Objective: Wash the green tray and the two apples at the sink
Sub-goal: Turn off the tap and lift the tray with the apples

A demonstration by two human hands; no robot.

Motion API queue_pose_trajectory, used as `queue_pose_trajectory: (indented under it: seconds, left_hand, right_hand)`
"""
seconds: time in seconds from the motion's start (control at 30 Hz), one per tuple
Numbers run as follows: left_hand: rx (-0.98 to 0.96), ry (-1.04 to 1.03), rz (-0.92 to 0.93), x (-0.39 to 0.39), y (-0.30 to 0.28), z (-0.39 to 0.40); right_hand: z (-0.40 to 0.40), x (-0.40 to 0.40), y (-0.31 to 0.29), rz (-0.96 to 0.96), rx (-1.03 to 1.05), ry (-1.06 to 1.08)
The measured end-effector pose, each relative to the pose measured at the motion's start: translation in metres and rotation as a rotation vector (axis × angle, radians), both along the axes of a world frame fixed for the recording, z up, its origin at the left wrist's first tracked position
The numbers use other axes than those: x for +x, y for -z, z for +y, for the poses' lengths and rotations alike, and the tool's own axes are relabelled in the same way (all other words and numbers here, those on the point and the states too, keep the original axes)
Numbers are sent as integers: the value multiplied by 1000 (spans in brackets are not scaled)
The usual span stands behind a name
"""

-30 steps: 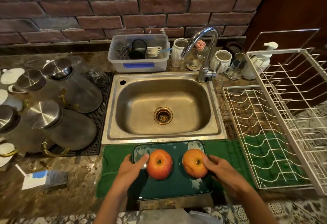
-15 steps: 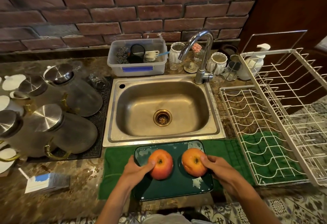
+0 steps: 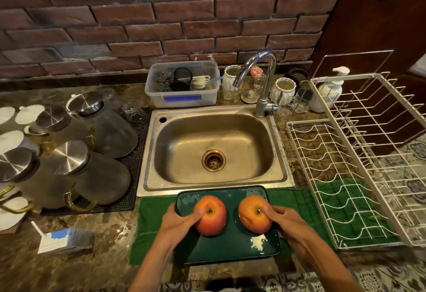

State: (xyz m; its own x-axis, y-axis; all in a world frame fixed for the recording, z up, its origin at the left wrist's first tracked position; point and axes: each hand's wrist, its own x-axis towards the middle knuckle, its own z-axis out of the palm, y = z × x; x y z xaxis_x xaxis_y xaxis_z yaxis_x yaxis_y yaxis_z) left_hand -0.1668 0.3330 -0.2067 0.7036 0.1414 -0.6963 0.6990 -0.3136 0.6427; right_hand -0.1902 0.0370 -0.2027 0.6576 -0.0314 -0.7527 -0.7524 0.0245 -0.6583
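A dark green tray (image 3: pixel 227 249) lies on a green towel (image 3: pixel 152 227) just in front of the steel sink (image 3: pixel 213 148). Two red-orange apples stand on the tray, stems up. My left hand (image 3: pixel 178 221) wraps the left side of the left apple (image 3: pixel 213 216), thumb near its stem. My right hand (image 3: pixel 284 221) grips the right side of the right apple (image 3: pixel 252 214) the same way. Both apples still rest on the tray. The sink is empty and the tap (image 3: pixel 261 79) runs no water.
Several glass jugs with steel lids (image 3: pixel 92 148) lie on a black mat at the left. A white wire dish rack (image 3: pixel 350 171) stands at the right. A clear tub of scrubbers (image 3: pixel 182 94), jars and a soap dispenser (image 3: pixel 332 88) line the brick wall. A small carton (image 3: pixel 65 241) lies front left.
Both hands have closed further around the apples, thumbs moving up to the stems. The view has tilted slightly; the tray and apples stay in place.
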Motion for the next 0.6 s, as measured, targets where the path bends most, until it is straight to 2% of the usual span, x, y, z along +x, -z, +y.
queue_pose_trajectory:
  seconds: [0.23, 0.6]
  left_hand:
    - [-40, -13, -47, 19, -26, -2]
    - [-21, 43, -127, 78, -104, -13]
  right_hand:
    - [-4, 19, -22, -46, -46, -6]
    - [-12, 74, -91, -141, -115, 11]
